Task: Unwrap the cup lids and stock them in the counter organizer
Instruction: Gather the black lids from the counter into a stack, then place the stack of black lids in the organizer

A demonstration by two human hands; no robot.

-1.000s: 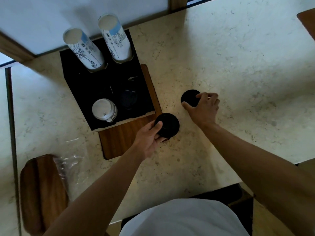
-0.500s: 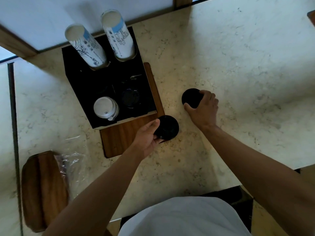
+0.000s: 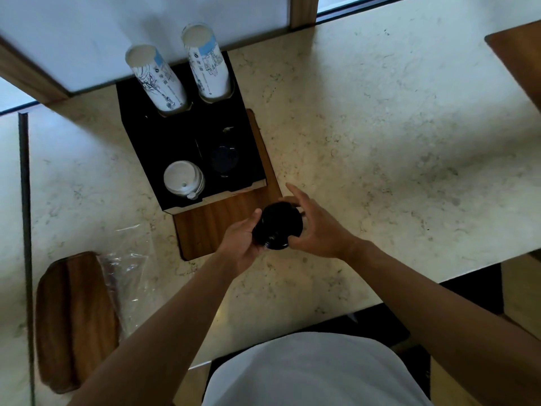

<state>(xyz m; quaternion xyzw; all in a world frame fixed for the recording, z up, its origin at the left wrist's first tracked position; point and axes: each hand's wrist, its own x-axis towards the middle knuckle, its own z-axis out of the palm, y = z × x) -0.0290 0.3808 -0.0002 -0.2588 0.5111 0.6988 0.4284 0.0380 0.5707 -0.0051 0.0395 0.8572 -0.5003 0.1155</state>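
A stack of black cup lids [image 3: 277, 225] is held between both hands just in front of the black counter organizer [image 3: 164, 142]. My left hand [image 3: 241, 241] grips the stack's left side. My right hand [image 3: 314, 227] cups its right side, fingers spread over the top. In the organizer, a white lid stack [image 3: 183, 178] fills the front left slot and a few black lids [image 3: 224, 159] lie low in the front right slot. Two tall stacks of paper cups [image 3: 158, 80] stand in the back slots.
The organizer sits on a wooden board [image 3: 205, 224] on a pale marble counter [image 3: 380, 142]. Crumpled clear plastic wrap [image 3: 128, 276] lies at the left beside a wooden tray [image 3: 70, 317]. Another wooden piece [image 3: 518, 60] shows at the far right edge.
My right hand picked the black lids off the counter and brought them left onto the stack in my left hand. Both hands now meet on one stack.
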